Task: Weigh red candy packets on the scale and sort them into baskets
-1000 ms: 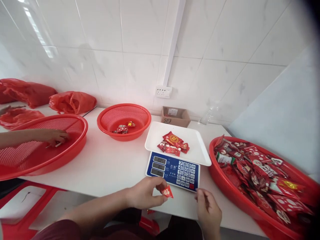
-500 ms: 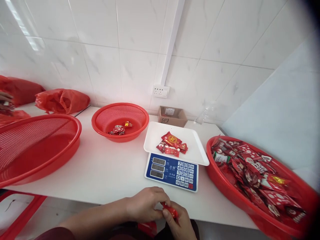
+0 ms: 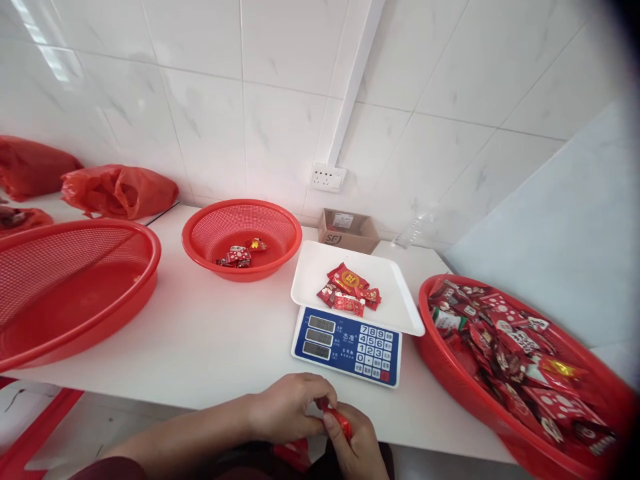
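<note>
My left hand (image 3: pixel 290 408) and my right hand (image 3: pixel 357 441) meet at the table's front edge, both closed on one small red packet (image 3: pixel 340 421). Fingers cover much of that packet. Just beyond them stands a blue and white electronic scale (image 3: pixel 347 347). Its white tray (image 3: pixel 395 287) carries several red snack packets (image 3: pixel 350 280), lying in a loose heap. To the right, a red basket (image 3: pixel 450 363) is heaped with red wrapped snacks (image 3: pixel 520 353). Farther back on the left, a round red basket (image 3: pixel 200 227) holds several small packets (image 3: pixel 239 255).
A large red mesh basket (image 3: pixel 115 303) stands at the left. Red plastic bags (image 3: pixel 120 190) lie behind it. By the tiled wall sit a small cardboard box (image 3: pixel 350 232) and a clear plastic item (image 3: pixel 413 230). A wall socket (image 3: pixel 329 177) is above the box.
The view has shifted slightly. Both hands stay at the table edge on the red packet, with the fingers moved a little. A hand at far left is out of view now.
</note>
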Available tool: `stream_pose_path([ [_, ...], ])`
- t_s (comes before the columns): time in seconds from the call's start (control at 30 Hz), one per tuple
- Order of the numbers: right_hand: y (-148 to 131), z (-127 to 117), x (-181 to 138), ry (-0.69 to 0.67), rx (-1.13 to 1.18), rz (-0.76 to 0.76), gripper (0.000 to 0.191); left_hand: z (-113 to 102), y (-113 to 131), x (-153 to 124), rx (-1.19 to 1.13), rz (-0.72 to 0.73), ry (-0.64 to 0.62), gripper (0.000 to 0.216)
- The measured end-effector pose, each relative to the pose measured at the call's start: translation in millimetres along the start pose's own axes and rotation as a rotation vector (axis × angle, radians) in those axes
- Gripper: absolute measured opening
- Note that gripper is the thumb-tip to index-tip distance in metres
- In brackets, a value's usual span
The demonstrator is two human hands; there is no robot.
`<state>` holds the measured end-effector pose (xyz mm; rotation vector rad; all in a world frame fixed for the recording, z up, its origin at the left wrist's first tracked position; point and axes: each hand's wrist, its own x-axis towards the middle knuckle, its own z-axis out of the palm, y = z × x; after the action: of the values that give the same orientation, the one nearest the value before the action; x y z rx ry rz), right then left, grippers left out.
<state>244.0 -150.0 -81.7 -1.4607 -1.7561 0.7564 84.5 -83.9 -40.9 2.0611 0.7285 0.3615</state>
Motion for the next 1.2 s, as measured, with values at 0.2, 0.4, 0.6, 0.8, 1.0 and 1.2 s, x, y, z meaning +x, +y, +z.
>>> stream_pose_path([
  [0.2, 6, 2, 1, 0.006, -0.099, 0.014, 0.045, 0, -9, 2, 0.053, -0.004, 0.006, 0.021],
  [0.4, 5, 2, 3, 0.038, -0.089, -0.062, 0.045, -11, -6, 2, 0.062, 0.011, -0.061, 0.011],
  [0.6, 2, 8, -2, -0.002, -0.052, -0.054, 0.045, -16, -9, 1, -0.012, 0.049, -0.162, 0.028],
  [0.8, 1, 10, -9, -0.054, 0.020, 0.007, 0.047, -10, -12, 1, -0.180, 0.098, -0.168, 0.044],
  [1.0, 5, 10, -9, -0.075, 0.024, 0.033, 0.048, -9, -7, -1, -0.236, 0.105, -0.138, 0.047],
  [1.2, 0, 7, -8, -0.158, 0.077, -0.066, 0.056, -11, -5, -3, -0.252, 0.134, -0.192, 0.037],
])
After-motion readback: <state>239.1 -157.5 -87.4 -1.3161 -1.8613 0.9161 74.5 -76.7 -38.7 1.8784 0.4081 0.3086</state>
